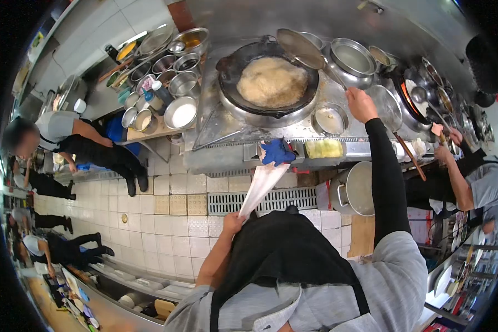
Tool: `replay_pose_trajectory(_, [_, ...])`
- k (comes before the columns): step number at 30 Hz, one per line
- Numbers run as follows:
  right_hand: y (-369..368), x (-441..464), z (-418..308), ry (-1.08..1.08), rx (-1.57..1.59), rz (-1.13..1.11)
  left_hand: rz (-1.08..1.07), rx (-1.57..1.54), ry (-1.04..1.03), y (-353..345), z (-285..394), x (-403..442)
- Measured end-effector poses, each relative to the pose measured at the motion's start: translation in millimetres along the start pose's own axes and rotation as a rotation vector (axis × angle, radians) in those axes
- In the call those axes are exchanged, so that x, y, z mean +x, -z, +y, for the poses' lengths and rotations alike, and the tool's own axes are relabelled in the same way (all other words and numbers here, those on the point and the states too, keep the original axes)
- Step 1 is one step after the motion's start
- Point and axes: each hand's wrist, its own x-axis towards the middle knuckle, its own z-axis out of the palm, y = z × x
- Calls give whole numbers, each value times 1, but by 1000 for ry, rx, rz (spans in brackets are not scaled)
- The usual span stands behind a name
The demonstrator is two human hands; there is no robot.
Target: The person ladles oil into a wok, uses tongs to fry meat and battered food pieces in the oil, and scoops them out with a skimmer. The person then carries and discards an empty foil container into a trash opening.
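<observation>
My right hand [361,105] is closed around the handle of a large round strainer [300,48], which is tilted over the right rim of a black wok [227,86]. Pale, foaming oil [274,82] fills much of the wok, and whatever may lie in the foam is hidden. Low by my apron, my left hand [233,222] grips one end of a white cloth [264,185]. The cloth runs taut up to the stove's front edge, where a crumpled blue cloth [276,152] lies at its far end.
Metal bowls and a squeeze bottle [161,92] crowd the left counter. A small pan [330,119] and a yellow sponge-like block [324,148] sit near the stove front. A big pot [355,188] stands below. Right, a co-worker [459,171] works by a flaming burner [409,97].
</observation>
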Motion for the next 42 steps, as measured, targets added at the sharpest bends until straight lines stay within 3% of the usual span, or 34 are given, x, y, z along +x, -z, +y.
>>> replay_pose_trajectory(3, [-27,-2,3,-43,-10,82,-32,-87,57,9,-9,4])
replay_pose_trajectory(6, [-44,-16,-8,-395,325,-323,-14,-91,49,13,-14,2])
replay_pose_trajectory(7, [-73,-21,9,-184,304,-389,-10,-96,67,15,-12,0])
replay_pose_trajectory(9, [-89,-35,1,-257,650,-466,-4,-105,103,16,-8,-5])
replay_pose_trajectory(10, [-78,-46,-30,-549,1015,-464,30,-111,104,14,-7,-7])
replay_pose_trajectory(11, [-80,-51,-38,-535,1128,-517,62,-116,104,11,-6,-10])
replay_pose_trajectory(14, [-66,-49,-53,-772,1405,-564,96,-223,78,2,-10,-13])
replay_pose_trajectory(15, [-63,-48,-51,-732,1452,-583,97,-275,64,2,-8,-14])
replay_pose_trajectory(18, [-56,-46,-52,-763,1454,-561,97,-141,30,9,-3,-13])
replay_pose_trajectory(24, [-51,-45,-65,-596,1208,-494,96,-151,41,16,0,-20])
replay_pose_trajectory(27, [-67,-52,-77,-603,1198,-392,112,-107,56,9,-8,-16])
replay_pose_trajectory(37, [-66,-40,-61,-619,1208,-416,92,-63,74,12,-2,-18])
replay_pose_trajectory(40, [-81,-40,-58,-569,1022,-249,116,3,99,9,-6,-18])
replay_pose_trajectory(42, [-70,-36,-50,-581,1068,-332,120,-23,115,7,-7,-17])
